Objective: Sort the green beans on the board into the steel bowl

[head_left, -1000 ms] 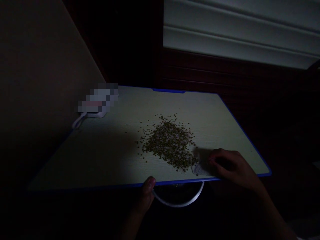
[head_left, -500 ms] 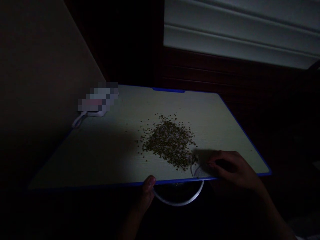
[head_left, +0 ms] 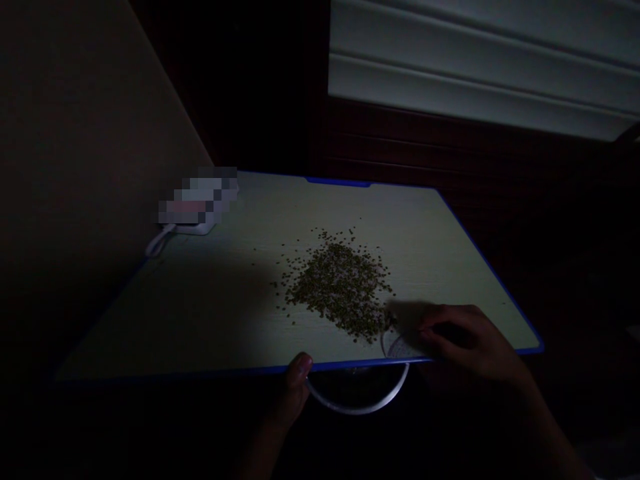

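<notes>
A heap of small greenish-brown seeds or grains [head_left: 340,283] lies on a pale board [head_left: 210,320] with a blue rim, loose ones scattered around it. At the heap's near right edge, my right hand [head_left: 465,333] is closed in a pinch on a thin clear plastic piece [head_left: 397,345] with a curved outline, its kind unclear. My left hand [head_left: 297,383] has its thumb up at the board's front edge, against the metal rim of a bowl [head_left: 357,411]. Its other fingers are hidden below. The bowl's dark inside sits partly under the board.
A white device with a strap [head_left: 195,207], partly pixelated, rests at the board's far left corner beside a wall [head_left: 100,133]. Behind the board are dark wood panels [head_left: 400,143] and pale horizontal slats [head_left: 450,73]. The scene is dim.
My right hand has shifted slightly down and right with the clear plastic piece. My left hand, the bowl and the heap look nearly the same.
</notes>
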### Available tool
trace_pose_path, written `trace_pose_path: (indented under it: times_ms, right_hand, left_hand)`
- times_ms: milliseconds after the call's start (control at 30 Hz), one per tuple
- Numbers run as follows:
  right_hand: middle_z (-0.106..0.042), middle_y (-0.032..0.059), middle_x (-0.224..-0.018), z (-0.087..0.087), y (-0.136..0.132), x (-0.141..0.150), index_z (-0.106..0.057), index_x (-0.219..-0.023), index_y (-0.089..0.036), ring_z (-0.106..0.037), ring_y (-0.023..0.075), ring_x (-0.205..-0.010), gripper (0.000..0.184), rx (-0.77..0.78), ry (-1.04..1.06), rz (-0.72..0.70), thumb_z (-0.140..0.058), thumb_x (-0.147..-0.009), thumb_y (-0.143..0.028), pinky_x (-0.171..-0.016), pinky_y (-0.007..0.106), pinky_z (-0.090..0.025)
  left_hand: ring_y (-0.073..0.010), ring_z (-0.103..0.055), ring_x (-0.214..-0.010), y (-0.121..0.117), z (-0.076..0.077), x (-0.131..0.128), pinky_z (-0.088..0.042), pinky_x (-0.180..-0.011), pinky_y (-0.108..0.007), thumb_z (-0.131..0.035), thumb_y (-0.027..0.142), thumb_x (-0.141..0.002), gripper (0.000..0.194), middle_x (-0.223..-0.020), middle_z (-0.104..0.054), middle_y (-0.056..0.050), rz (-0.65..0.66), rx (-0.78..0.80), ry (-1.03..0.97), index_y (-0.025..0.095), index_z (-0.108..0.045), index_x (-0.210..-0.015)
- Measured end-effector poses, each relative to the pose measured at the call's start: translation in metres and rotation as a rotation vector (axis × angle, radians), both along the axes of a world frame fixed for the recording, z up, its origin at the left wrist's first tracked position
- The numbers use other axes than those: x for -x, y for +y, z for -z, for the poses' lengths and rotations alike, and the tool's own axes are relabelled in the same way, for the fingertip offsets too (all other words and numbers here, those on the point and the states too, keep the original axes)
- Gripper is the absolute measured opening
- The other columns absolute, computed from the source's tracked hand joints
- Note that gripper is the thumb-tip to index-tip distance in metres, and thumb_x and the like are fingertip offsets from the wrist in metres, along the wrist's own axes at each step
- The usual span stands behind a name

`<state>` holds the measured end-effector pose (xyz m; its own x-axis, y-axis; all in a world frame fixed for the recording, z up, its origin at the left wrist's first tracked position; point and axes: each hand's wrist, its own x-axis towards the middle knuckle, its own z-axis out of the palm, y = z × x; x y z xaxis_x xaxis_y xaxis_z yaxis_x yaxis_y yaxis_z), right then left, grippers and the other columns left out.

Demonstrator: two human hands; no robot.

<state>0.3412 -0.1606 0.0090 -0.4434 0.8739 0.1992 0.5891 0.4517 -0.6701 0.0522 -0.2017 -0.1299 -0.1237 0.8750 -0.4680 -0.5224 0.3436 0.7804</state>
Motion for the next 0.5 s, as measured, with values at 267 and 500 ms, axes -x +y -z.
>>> trace_pose_path:
  times_ms: [267,500]
  right_hand:
    - [-0.072,0.0015,-0.082,0.001,0.005,-0.002,-0.067,-0.088,-0.021,-0.067,0.0159,-0.073,0.009,-0.002,0.041,0.135,-0.061,-0.087,-0.028,-0.064,0.024,-0.052]
    - [-0.068,0.0004,-0.083,0.006,0.009,-0.007,-0.062,-0.090,-0.021,-0.065,0.0167,-0.074,0.009,-0.031,0.094,0.370,-0.060,-0.084,-0.027,-0.065,0.024,-0.050]
  left_hand:
    - [-0.0174,-0.044,-0.051,-0.001,0.006,0.003,-0.044,-0.055,-0.037,-0.077,0.050,-0.052,0.039,-0.050,-0.045,0.002,0.051,0.052,-0.073,0.024,-0.047,-0.048]
    - [-0.0174,-0.045,-0.050,-0.004,0.012,0.006,-0.043,-0.053,-0.036,-0.076,0.049,-0.057,0.036,-0.050,-0.047,0.002,0.091,0.032,-0.102,0.024,-0.052,-0.052]
